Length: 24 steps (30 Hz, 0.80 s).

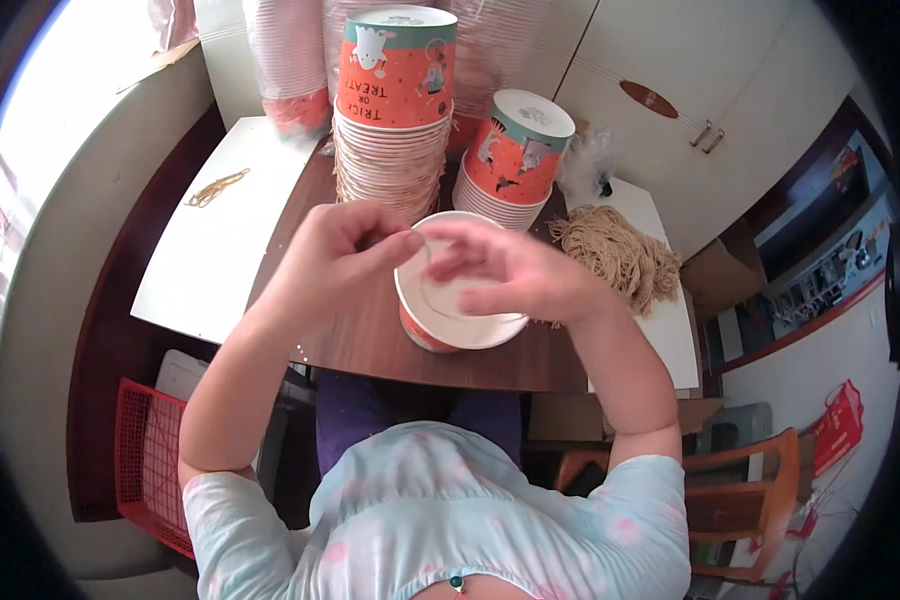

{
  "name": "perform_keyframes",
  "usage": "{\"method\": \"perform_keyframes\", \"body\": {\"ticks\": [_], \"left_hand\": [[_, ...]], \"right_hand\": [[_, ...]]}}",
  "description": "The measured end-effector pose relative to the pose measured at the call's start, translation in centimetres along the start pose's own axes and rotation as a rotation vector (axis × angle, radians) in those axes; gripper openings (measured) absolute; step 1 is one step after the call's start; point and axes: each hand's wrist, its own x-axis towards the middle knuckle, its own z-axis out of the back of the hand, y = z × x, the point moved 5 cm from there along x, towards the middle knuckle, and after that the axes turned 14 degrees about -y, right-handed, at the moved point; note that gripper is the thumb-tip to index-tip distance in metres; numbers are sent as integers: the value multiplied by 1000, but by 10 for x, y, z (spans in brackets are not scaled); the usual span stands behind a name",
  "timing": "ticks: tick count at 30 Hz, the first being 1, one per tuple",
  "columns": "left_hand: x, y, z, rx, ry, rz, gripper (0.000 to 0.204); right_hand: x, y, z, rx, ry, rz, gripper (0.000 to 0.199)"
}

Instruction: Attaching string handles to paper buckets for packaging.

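Note:
An orange paper bucket [432, 334] with a white inside stands upright on the brown table in front of me, its mouth toward me. At the left of its rim my left hand [355, 245] is closed, thumb and fingers pinched together. Whatever lies between those fingertips is too small to make out. Over the bucket's mouth hovers my right hand [515, 270], somewhat blurred. Its fingers and thumb are apart, and I see nothing held in it. Part of the far rim is hidden behind both hands.
Behind the bucket rise a tall stack of upside-down orange paper buckets [395, 80] and a shorter stack [515, 165]. Beige cords lie in a heap [615, 255] at the right, and a few cords [217, 187] at the left. A red basket [150, 460] stands low at the left.

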Motion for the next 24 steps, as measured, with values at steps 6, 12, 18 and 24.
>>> {"method": "perform_keyframes", "body": {"ticks": [6,12,18,24], "left_hand": [[6,-3,5,-12,113,127,17],[1,22,36,38,136,263,18],[8,11,6,-44,132,166,20],[16,-3,-13,-68,177,166,16]], "right_hand": [[3,21,-5,-21,-114,-24,28],[-8,28,58,-146,-235,5,32],[-4,58,25,-1411,-480,411,57],[19,44,-24,22,-171,104,66]]}}
